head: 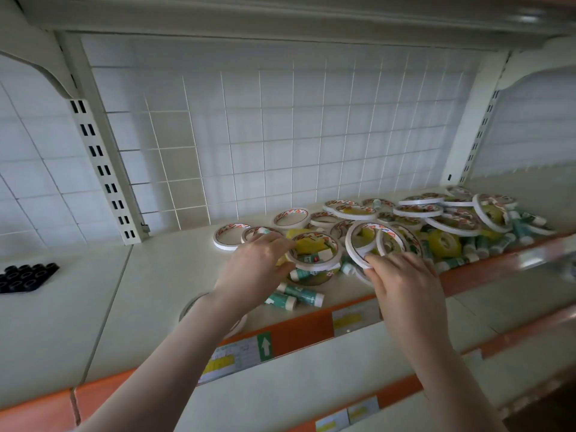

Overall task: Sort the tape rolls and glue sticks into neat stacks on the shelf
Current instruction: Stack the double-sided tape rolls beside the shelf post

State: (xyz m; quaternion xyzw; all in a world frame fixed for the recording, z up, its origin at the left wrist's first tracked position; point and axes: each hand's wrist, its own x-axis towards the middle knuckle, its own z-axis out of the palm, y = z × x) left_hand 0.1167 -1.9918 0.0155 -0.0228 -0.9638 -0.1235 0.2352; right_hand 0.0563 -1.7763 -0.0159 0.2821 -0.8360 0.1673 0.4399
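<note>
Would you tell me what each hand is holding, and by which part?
The left hand grips a white tape roll by its left rim; the right hand pinches two tilted tape rolls by their lower edges.

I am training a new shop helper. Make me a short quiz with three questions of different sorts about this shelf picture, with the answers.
1. True or false: the tape rolls already stand in neat stacks.
2. Which hand touches the upright tape ring? A) left B) right
3. Fill in: the black items lie at the shelf's far ____ side.

Key:
1. False. They lie mixed with glue sticks in a loose pile.
2. B. The right hand has its grip on it; the left hand holds another tape roll.
3. Left.
</note>
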